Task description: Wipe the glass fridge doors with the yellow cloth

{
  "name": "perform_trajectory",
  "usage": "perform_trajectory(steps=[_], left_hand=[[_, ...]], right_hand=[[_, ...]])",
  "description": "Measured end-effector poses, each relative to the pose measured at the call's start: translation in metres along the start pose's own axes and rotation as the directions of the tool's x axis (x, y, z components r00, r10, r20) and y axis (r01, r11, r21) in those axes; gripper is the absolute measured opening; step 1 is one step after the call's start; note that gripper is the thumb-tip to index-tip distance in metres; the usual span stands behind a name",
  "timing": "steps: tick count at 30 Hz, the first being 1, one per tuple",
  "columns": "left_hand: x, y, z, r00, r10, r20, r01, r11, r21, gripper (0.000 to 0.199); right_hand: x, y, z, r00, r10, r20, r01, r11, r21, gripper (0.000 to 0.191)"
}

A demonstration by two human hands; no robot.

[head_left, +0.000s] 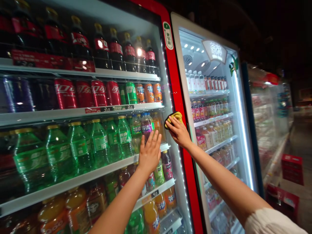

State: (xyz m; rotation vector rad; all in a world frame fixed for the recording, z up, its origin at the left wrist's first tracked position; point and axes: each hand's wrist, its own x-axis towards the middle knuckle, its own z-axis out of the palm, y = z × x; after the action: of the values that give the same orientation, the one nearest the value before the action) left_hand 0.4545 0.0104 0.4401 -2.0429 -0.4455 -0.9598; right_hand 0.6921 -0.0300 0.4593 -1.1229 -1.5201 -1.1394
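My left hand (150, 152) lies flat with fingers stretched out against the glass door (168, 113) of a red-framed drinks fridge. Behind that glass, close to those fingers, stand green soda bottles (124, 135) and a purple soda bottle (147, 125). Farther right, my right hand (178, 130) presses a yellow cloth with a dark edge (179, 116) against the door near the red frame (179, 94). Its fingers lie over the cloth, which is bunched beneath them.
Beside the red frame stands a second lit fridge (175, 35) with bottles on its shelves. Red boxes (292, 165) sit on the floor at the right, near a long open chiller (264, 113). Cola bottles (80, 40) and red cans (65, 93) fill the upper shelves at left.
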Motion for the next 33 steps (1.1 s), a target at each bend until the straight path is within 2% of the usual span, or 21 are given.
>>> perform_trajectory(steps=[3, 6, 8, 10, 13, 15, 17, 19, 21, 24, 26, 29, 31, 33], left_hand=[[-0.006, -0.008, -0.005, 1.000, -0.005, -0.004, 0.005, 1.000, -0.006, 0.076], [-0.010, -0.017, -0.011, 1.000, -0.010, -0.012, 0.010, 1.000, -0.001, 0.077], [-0.010, -0.021, -0.015, 1.000, -0.024, -0.011, 0.024, 1.000, 0.012, 0.077], [-0.010, -0.023, -0.017, 0.999, -0.043, -0.010, 0.043, 0.999, 0.028, 0.076], [-0.013, -0.023, -0.019, 0.999, -0.047, -0.009, 0.048, 0.998, 0.044, 0.073], [-0.017, -0.024, -0.020, 0.999, -0.038, -0.006, 0.038, 0.998, 0.049, 0.071], [-0.022, -0.027, -0.023, 0.999, -0.034, 0.003, 0.034, 0.998, 0.055, 0.071], [-0.025, -0.032, -0.027, 0.999, -0.038, 0.015, 0.037, 0.997, 0.061, 0.073], [-0.026, -0.038, -0.031, 0.999, -0.045, 0.024, 0.044, 0.997, 0.066, 0.074], [-0.023, -0.043, -0.036, 0.998, -0.059, 0.022, 0.057, 0.996, 0.073, 0.076], [-0.021, -0.045, -0.038, 0.998, -0.064, 0.021, 0.063, 0.995, 0.079, 0.076], [-0.020, -0.045, -0.039, 0.998, -0.063, 0.017, 0.062, 0.994, 0.087, 0.074], [-0.023, -0.046, -0.040, 0.999, -0.054, 0.006, 0.053, 0.995, 0.084, 0.072], [-0.026, -0.049, -0.042, 0.999, -0.039, -0.007, 0.039, 0.996, 0.080, 0.071]], right_hand=[[-0.006, 0.004, -0.007, 0.999, -0.034, 0.010, 0.034, 0.999, -0.011, 0.049], [0.030, 0.004, -0.002, 0.991, 0.101, -0.083, -0.105, 0.993, -0.046, 0.049], [0.057, -0.005, 0.006, 0.973, 0.181, -0.146, -0.189, 0.981, -0.046, 0.048], [0.068, -0.019, 0.012, 0.971, 0.179, -0.159, -0.186, 0.982, -0.031, 0.046], [0.044, -0.033, 0.013, 0.993, 0.047, -0.106, -0.046, 0.999, 0.011, 0.044], [0.018, -0.033, 0.009, 0.997, -0.044, -0.067, 0.047, 0.998, 0.042, 0.043], [0.004, -0.026, 0.004, 0.996, -0.073, -0.047, 0.076, 0.995, 0.059, 0.042], [0.010, -0.020, 0.003, 0.997, -0.014, -0.071, 0.019, 0.998, 0.061, 0.045], [0.034, -0.020, 0.006, 0.987, 0.101, -0.124, -0.094, 0.994, 0.062, 0.053], [0.071, -0.036, 0.014, 0.962, 0.206, -0.181, -0.197, 0.978, 0.068, 0.055], [0.078, -0.051, 0.018, 0.968, 0.171, -0.184, -0.160, 0.984, 0.072, 0.049], [0.058, -0.063, 0.018, 0.989, 0.027, -0.143, -0.012, 0.994, 0.108, 0.040], [0.040, -0.060, 0.016, 0.992, -0.044, -0.122, 0.061, 0.988, 0.142, 0.036], [0.031, -0.051, 0.014, 0.987, -0.030, -0.157, 0.056, 0.985, 0.161, 0.034]])
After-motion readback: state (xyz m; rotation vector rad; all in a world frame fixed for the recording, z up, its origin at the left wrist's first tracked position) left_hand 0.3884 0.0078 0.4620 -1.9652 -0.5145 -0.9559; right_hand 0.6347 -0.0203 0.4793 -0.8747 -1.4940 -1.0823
